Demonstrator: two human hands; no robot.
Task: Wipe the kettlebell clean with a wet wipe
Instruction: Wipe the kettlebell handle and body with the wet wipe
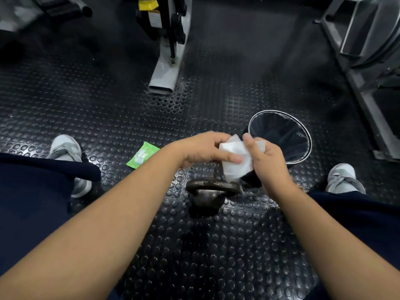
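At centre frame, the left hand (202, 149) and right hand (265, 161) together pinch a white wet wipe (234, 160) between them. Just below, a dark kettlebell (211, 194) sits on the studded floor (108, 105), a bin (281, 135) to the right.

Place: a gym | floor: black studded rubber matting (112, 109) | gear: grey machine frames, one leg (165, 72) planted ahead, another frame (365, 100) right, probably a bench | iron kettlebell (208, 194) on the mat | grey trainers (65, 148) planted either side
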